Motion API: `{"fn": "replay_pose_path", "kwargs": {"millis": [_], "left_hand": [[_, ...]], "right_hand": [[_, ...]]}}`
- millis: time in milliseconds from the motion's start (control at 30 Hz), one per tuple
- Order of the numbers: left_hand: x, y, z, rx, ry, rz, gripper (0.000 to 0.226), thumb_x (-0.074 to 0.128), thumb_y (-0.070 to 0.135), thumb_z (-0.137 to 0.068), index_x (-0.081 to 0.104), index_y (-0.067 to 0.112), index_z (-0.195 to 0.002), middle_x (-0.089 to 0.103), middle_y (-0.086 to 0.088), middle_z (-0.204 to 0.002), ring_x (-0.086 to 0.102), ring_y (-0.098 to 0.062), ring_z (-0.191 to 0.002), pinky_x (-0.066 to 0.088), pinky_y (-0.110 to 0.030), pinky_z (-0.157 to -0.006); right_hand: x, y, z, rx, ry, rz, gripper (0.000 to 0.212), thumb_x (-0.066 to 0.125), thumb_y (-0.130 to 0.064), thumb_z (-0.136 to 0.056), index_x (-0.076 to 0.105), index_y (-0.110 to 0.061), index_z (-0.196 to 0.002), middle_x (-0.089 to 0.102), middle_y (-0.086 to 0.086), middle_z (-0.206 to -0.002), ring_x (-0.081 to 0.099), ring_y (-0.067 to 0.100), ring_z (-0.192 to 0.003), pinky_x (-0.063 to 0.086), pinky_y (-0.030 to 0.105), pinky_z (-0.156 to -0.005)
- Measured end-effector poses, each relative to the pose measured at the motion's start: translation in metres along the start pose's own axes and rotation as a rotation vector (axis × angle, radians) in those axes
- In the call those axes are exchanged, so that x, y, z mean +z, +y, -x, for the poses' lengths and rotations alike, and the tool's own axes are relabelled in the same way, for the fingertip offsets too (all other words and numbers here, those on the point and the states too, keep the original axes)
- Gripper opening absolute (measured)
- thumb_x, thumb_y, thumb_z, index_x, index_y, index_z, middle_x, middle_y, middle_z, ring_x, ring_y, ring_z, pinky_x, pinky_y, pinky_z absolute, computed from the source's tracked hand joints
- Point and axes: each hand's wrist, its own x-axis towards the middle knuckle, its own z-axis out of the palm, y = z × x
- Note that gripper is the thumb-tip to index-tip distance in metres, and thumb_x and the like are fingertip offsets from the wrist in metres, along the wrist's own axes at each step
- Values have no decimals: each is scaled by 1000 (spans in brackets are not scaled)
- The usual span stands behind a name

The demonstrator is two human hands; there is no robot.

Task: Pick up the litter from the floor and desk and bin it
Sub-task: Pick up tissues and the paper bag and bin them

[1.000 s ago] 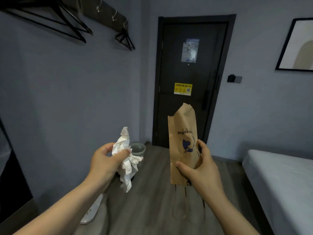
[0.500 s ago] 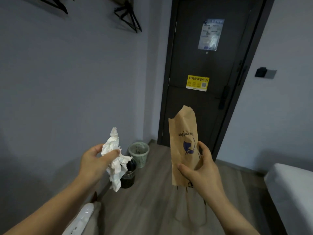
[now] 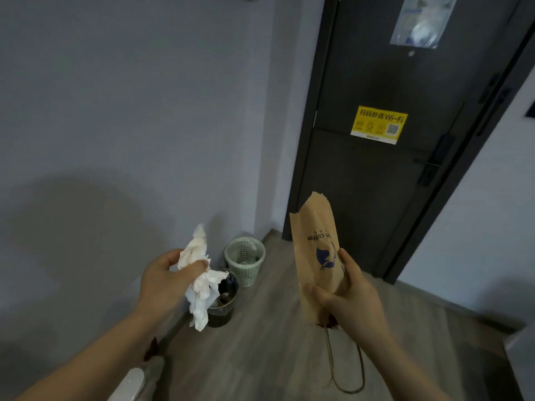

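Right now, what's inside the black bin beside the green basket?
The black bin holds some dim litter, too dark to identify. The crumpled tissue gripped by the left hand covers the left part of its opening, so that side is hidden.

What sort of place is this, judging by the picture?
Probably a hotel or rented guest room: the dark door carries a yellow Wi-Fi sticker and a posted notice, and a green basket bin and a dark bin stand by the wall.
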Motion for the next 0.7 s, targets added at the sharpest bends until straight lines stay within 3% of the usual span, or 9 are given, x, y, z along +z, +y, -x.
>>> {"fn": "replay_pose_path", "kwargs": {"millis": [100, 200, 267, 367, 467, 567, 700], "left_hand": [[21, -11, -50, -18, 70, 0, 17, 74, 17, -80, 67, 1, -83, 71, -11, -67, 65, -21, -61, 51, -27, -53], [42, -17, -96, -43, 129, -30, 20, 78, 26, -72, 68, 11, -81, 72, -13, -76, 68, -28, -72, 54, -43, -70], [57, -19, -123, -63, 194, -49, 12, 79, 20, -75, 69, 17, -80, 71, -7, -75, 65, -27, -71, 53, -41, -69], [74, -31, -159, -101, 245, -63, 14, 81, 23, -71, 69, 18, -77, 70, -3, -70, 64, -24, -67, 49, -36, -64], [81, -51, -191, -164, 309, -68, 14, 81, 26, -67, 69, 20, -73, 69, 3, -63, 63, -22, -66, 48, -36, -64], [81, -70, -225, -217, 367, -94, 13, 79, 16, -75, 68, 21, -72, 66, 11, -57, 62, -21, -66, 48, -34, -64], [70, -100, -288, -267, 395, -126, 13, 79, 16, -75, 68, 22, -72, 68, 6, -61, 64, -22, -68, 50, -39, -68]], "right_hand": [[9, 11, -67, -16, -53, 20, 100, 78, -45, -73, 17, -38, -151, 48, -29, -106, 58, 4, -93, 59, 28, -66], [13, 18, -135, -37, -124, 23, 98, 77, -42, -75, 18, -32, -153, 51, -24, -112, 57, 5, -99, 56, 31, -81], [17, 21, -177, -25, -173, 27, 97, 78, -39, -75, 19, -30, -153, 52, -22, -111, 56, 6, -100, 55, 33, -85], [30, 28, -238, -12, -265, 36, 96, 77, -37, -76, 18, -33, -152, 52, -25, -103, 57, 8, -98, 56, 33, -78], [55, 36, -286, 10, -363, 41, 94, 77, -36, -78, 18, -35, -151, 50, -29, -98, 57, 3, -89, 52, 22, -66], [88, 42, -326, -40, -429, 85, 89, 76, -38, -76, 25, -33, -149, 56, -26, -106, 58, -2, -92, 53, 21, -74], [144, 43, -376, -20, -502, 168, 91, 75, -37, -79, 20, -27, -151, 45, -28, -106, 47, -10, -82, 38, 5, -61]]}}
